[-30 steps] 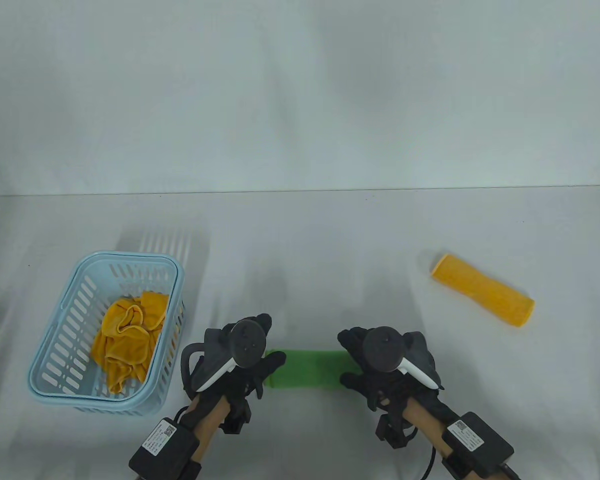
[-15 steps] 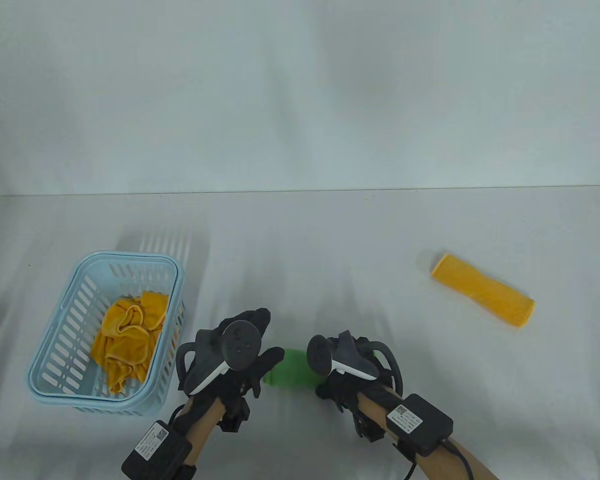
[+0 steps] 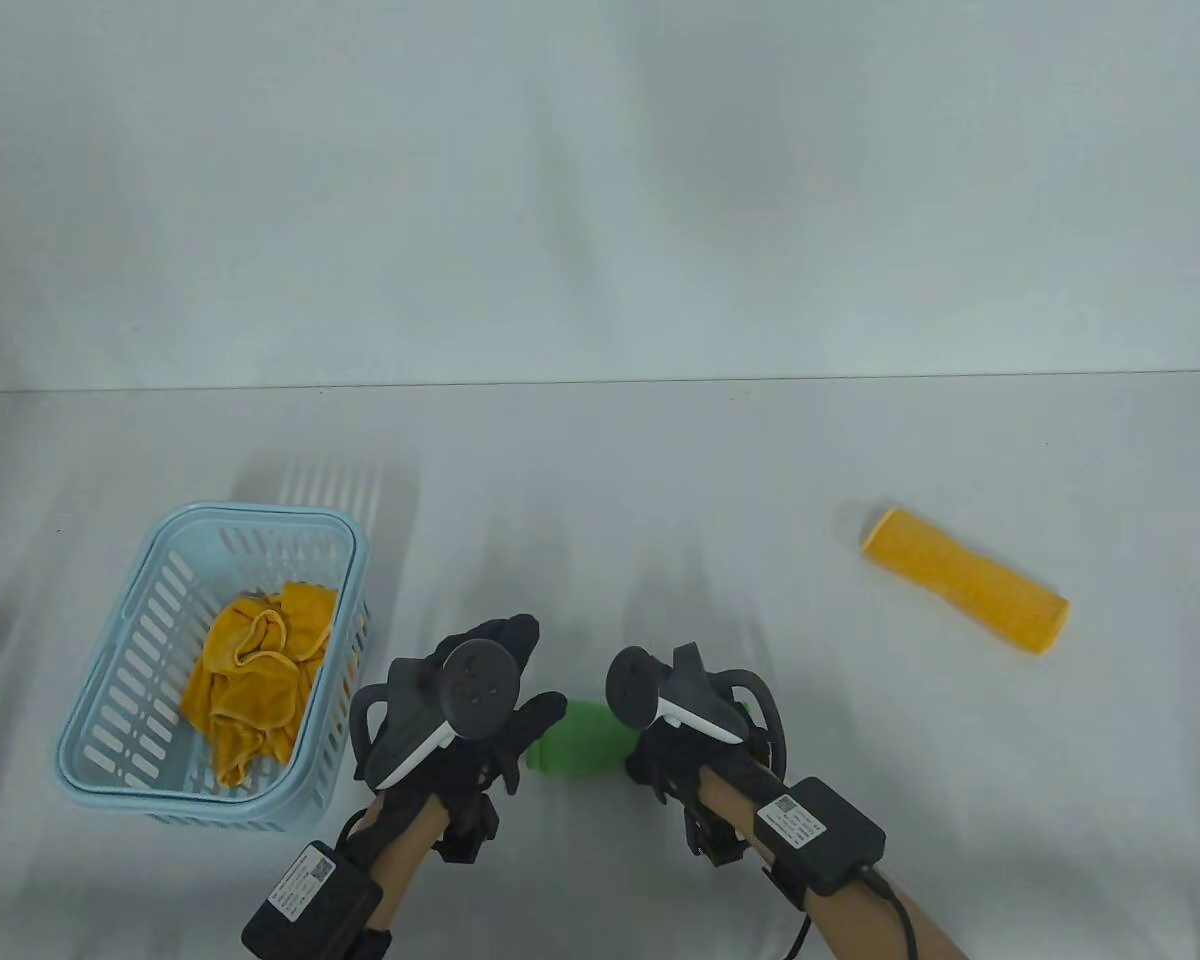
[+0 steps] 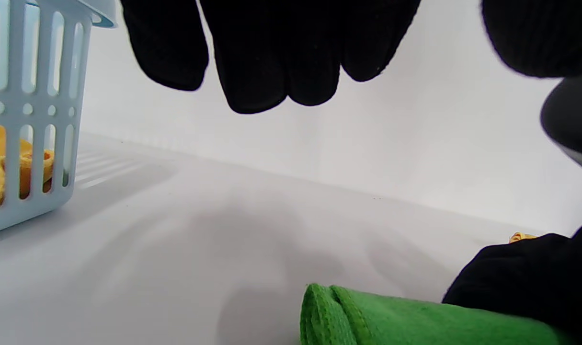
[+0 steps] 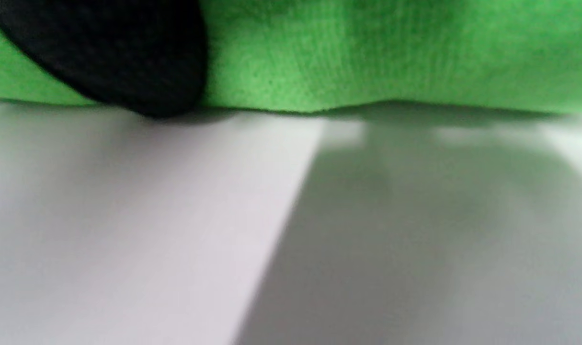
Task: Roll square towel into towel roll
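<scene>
Green towel roll lies finished on the near tabletop; the right hand has swung over and now grasps it, while the left hand hovers released beside its left end.

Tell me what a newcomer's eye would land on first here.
The green towel roll at the table's near edge, with the right hand gripping it and the left hand at its left end. Next, the yellow roll lying alone to the right, and the blue basket on the left holding a crumpled yellow towel.
</scene>
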The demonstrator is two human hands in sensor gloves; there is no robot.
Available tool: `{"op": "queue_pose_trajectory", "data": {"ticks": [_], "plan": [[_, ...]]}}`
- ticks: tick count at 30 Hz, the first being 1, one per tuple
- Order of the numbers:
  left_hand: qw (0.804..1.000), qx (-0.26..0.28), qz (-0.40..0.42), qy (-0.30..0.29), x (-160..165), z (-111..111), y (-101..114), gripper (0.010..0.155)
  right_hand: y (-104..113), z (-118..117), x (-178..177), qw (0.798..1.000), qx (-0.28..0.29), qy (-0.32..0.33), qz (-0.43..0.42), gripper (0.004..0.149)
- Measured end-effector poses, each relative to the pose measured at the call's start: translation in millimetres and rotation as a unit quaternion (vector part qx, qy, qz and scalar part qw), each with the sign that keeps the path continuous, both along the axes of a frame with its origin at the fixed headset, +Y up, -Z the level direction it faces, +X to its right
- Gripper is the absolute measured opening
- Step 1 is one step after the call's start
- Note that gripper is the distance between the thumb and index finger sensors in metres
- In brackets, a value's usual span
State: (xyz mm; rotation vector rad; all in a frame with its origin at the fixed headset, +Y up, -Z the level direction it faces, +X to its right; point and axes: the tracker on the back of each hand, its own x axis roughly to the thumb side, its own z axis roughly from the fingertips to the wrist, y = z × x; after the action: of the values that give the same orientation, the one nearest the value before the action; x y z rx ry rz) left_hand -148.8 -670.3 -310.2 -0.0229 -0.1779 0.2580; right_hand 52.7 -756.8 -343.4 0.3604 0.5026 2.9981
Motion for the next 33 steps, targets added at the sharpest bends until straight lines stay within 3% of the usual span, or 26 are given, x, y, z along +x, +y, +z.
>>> {"op": "queue_pose_trajectory", "data": {"ticks": [6, 14, 20, 23, 26, 30, 33], "plan": [[1.000, 0.006, 0.004, 0.006, -3.1, 1.5, 1.7, 0.083, 9.0, 0.7, 11.1, 0.999, -0.002, -0.021, -0.043, 0.062], [1.000, 0.018, -0.001, 0.013, -5.9, 1.0, 3.6, 0.083, 83.5, -5.2, 63.5, 0.985, 0.059, -0.101, -0.128, 0.062], [1.000, 0.023, -0.007, 0.007, -3.0, 2.4, 4.1, 0.083, 122.5, -22.6, 145.0, 0.968, 0.147, -0.198, -0.045, 0.062], [1.000, 0.024, -0.005, 0.005, -2.3, 3.1, 4.3, 0.083, 123.0, -34.4, 184.6, 0.951, 0.176, -0.255, 0.001, 0.063], [1.000, 0.022, -0.008, 0.003, -0.7, 2.7, 2.8, 0.083, 110.3, -46.6, 217.0, 0.934, 0.183, -0.306, 0.036, 0.063], [1.000, 0.017, -0.009, 0.001, 1.0, 2.0, 0.7, 0.083, 77.1, -59.4, 247.4, 0.916, 0.171, -0.356, 0.066, 0.063], [1.000, 0.015, -0.013, 0.000, 1.9, 1.1, -0.3, 0.083, 49.0, -64.8, 255.5, 0.914, 0.154, -0.366, 0.080, 0.063]]}}
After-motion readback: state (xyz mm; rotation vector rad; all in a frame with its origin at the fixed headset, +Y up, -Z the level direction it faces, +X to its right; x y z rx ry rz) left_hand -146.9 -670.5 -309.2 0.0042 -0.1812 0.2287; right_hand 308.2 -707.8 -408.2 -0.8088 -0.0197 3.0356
